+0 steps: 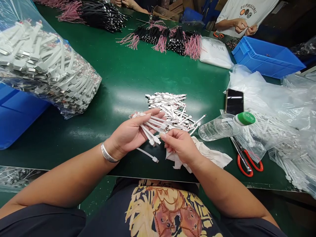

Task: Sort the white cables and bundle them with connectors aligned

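The left hand (132,133) lies palm up, its fingers curled round a bundle of short white flat cables with silver metal plugs (150,126), the thumb pressed across them. The right hand (181,146) is closed in a pinch on the same bundle, just beside the left hand. At 12 o'clock from the hands, a loose heap of matching white cables (170,107) lies on the green counter (98,79), touching the bundle. A single white cable (148,155) lies apart at 7 o'clock.

A crumpled white cloth (209,154) sits under the right hand at 4 o'clock, with red-handled scissors (247,163) beyond it. A clear plastic water bottle with a green cap (219,126) lies on its side at 3 o'clock, and a black smartphone (234,102) lies just above it. A large clear plastic bag of white cables (44,62) sits at 10 o'clock, bundled black and pink wires (170,41) at 12 o'clock, and a blue plastic bin (266,56) at 2 o'clock. A co-worker's hands (244,27) are at the far edge of the counter, at 1 o'clock.
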`<state>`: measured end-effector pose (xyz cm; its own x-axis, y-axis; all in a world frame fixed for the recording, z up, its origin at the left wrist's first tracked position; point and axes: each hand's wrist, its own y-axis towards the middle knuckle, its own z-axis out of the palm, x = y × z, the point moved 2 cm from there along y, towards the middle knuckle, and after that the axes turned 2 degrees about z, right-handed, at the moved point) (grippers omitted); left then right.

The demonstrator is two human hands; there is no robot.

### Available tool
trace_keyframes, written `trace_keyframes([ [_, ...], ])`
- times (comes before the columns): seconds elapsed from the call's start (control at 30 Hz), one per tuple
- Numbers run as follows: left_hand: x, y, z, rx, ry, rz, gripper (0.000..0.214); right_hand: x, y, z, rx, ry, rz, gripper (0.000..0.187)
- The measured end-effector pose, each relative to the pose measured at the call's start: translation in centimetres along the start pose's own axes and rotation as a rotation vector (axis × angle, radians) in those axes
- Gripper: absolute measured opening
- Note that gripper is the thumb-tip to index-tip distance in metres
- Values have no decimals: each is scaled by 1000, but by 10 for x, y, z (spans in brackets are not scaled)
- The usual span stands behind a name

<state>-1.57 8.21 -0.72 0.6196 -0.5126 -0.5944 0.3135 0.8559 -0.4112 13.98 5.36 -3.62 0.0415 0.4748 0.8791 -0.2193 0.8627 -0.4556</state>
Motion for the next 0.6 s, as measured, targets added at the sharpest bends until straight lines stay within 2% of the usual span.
trace_keyframes([
  [0.2,0,-1,1,29,18,-4,28,-1,0,2,88,-36,9,33],
  [0.4,-2,-1,1,57,-3,21,29,-2,3,1,-4,40,-19,35],
  [0.6,-1,0,0,88,-11,3,28,-5,-2,9,230,-27,13,35],
])
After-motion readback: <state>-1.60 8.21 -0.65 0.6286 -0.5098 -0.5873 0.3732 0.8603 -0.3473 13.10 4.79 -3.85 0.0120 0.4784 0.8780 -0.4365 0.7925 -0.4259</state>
